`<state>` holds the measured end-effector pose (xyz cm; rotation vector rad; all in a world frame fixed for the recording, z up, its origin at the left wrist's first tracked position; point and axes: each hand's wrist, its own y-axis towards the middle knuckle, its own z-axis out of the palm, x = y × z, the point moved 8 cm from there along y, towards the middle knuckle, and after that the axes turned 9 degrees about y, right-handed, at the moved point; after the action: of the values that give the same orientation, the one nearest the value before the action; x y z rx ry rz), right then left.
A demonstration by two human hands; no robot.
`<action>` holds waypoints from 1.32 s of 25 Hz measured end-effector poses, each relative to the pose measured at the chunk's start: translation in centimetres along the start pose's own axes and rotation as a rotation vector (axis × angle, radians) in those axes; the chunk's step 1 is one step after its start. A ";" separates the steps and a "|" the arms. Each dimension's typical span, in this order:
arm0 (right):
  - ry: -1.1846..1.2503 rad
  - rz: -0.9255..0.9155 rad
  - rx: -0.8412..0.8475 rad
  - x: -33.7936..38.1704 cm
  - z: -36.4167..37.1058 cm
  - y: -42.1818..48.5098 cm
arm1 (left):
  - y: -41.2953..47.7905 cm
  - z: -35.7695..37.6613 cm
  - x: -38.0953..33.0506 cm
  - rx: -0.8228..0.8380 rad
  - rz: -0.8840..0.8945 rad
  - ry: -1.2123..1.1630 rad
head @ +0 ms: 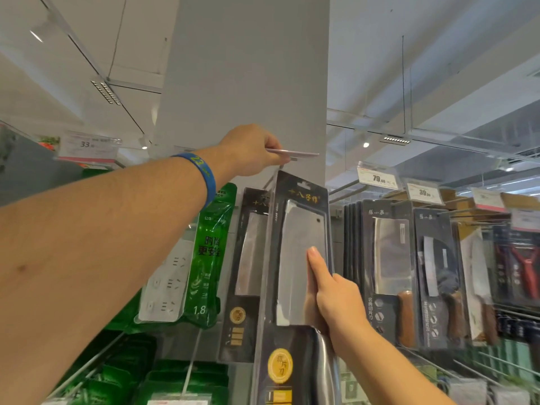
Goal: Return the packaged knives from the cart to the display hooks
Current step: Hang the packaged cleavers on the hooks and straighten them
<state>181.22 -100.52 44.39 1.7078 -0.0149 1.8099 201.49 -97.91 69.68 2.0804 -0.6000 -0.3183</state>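
Note:
A black blister pack with a cleaver (295,258) hangs tilted in front of the grey pillar. My right hand (330,296) grips its right edge, index finger laid straight up the clear front. My left hand (251,150), with a blue wristband, is raised above the pack and pinches the flat price-tag holder (295,154) at the tip of the display hook. The pack's hang slot sits just under that tip. A matching cleaver pack (248,258) hangs right behind it.
Green-packed power strips (190,273) hang to the left. More packaged cleavers (391,258) and knives (435,273) fill the hooks on the right under price tags (378,178). Bare hook rods (344,188) jut out beside the pillar (248,68).

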 end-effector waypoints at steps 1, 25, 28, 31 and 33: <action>-0.008 -0.022 0.018 0.5 0.3 -0.1 | 0.1 0.0 -0.1 0.000 0.001 0.010; 0.000 -0.057 0.058 -0.5 2.0 1.4 | -0.3 0.4 0.3 -0.020 0.023 -0.032; -0.010 -0.011 0.103 -1.2 2.9 1.8 | -0.3 0.4 0.5 -0.032 0.023 -0.032; -0.019 -0.006 0.107 -1.0 2.5 1.7 | -0.2 0.5 0.5 -0.032 0.020 -0.027; -0.046 -0.018 0.091 -0.2 1.9 1.8 | 0.0 0.4 0.4 -0.037 0.030 -0.017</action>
<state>182.06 -102.84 45.22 1.8063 0.0644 1.7824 201.66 -98.37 69.45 2.0328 -0.6305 -0.3275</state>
